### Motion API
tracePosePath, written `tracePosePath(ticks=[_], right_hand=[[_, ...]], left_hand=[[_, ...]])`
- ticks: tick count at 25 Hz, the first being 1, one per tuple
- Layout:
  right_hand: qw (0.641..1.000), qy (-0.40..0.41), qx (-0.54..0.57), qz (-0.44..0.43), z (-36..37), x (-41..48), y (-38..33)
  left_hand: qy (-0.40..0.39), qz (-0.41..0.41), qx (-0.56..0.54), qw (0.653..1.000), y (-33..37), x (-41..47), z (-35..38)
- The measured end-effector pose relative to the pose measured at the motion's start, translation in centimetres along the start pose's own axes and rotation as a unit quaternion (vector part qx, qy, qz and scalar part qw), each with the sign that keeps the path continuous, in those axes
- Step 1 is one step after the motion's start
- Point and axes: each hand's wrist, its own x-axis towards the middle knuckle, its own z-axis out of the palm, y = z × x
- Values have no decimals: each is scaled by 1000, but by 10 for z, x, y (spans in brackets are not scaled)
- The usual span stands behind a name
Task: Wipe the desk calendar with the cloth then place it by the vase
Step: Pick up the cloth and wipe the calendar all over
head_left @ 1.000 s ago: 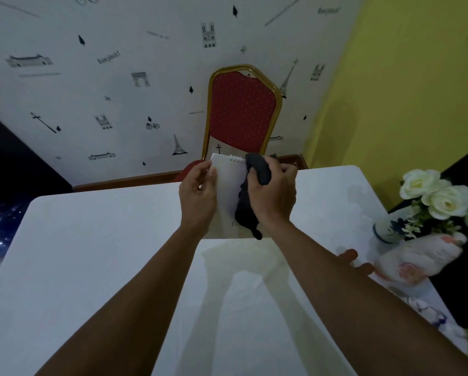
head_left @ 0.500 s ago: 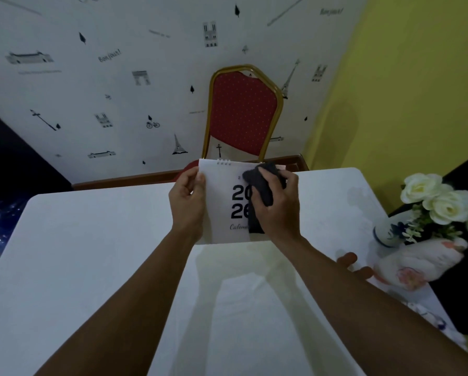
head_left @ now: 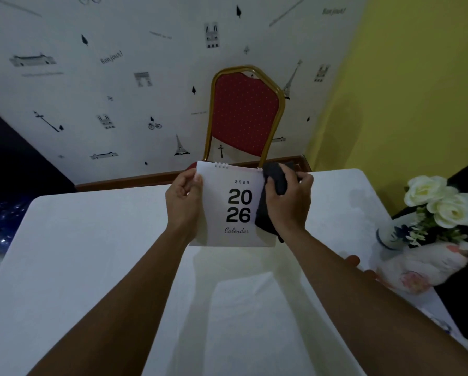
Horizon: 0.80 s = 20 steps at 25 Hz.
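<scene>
bare table (head_left: pixel 97 267) left, vase (head_left: pixel 391 236), plush toy (head_left: pixel 422 267) crowding right edge

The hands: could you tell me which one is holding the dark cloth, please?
The right hand presses the dark cloth against the desk calendar; the left hand only grips its edge.

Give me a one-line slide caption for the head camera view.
Left hand holds a 2026 desk calendar above the white table while the right hand wipes it with a dark cloth, vase at right.

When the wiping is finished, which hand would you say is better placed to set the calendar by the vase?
Probably the left hand: it alone grips the calendar, while the right hand is full of cloth, though nearer the vase.
</scene>
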Motion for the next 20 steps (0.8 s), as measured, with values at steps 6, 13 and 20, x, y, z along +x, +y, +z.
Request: tracePosePath(ticks=[6, 13, 20], right_hand=[[959, -94, -16, -268, 1, -34, -7], [923, -121, -42, -362, -16, -38, 14], [953, -39, -34, -300, -27, -21, 19]], left_hand=[[-1, -8, 3, 1000, 0, 5, -2], [9, -37, 4, 999, -15, 2, -17], [-8, -41, 8, 999, -12, 0, -21]])
